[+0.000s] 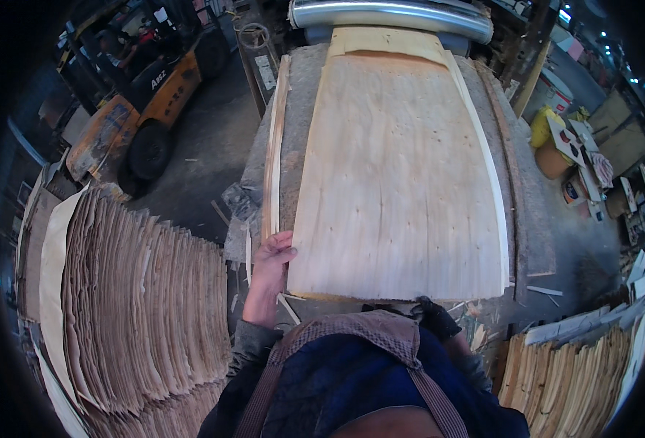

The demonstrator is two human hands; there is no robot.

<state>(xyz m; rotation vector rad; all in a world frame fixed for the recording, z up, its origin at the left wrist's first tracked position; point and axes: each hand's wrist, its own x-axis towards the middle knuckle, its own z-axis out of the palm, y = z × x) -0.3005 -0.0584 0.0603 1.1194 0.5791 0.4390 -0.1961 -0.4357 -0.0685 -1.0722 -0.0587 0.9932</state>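
A long pale wood veneer sheet [403,175] lies flat on the worktable in front of me, its far end near a shiny metal roller [392,18]. A second pale sheet end [392,42] shows at the far end, with a raised, curved edge between the two. My bare left hand [273,252] is at the near left edge of the veneer, fingers stretched toward it and thumb apart. My right hand [437,316], in a black glove, is just below the near edge, towards the right corner. Its fingers are dark and partly hidden, so its grip is unclear.
A large stack of brown veneer sheets [147,292] stands at my left, another stack [563,372] at near right. An orange forklift [136,120] with a person aboard is at far left. Wood strips [276,146] lie along the table's left side; buckets [552,157] and scraps sit right.
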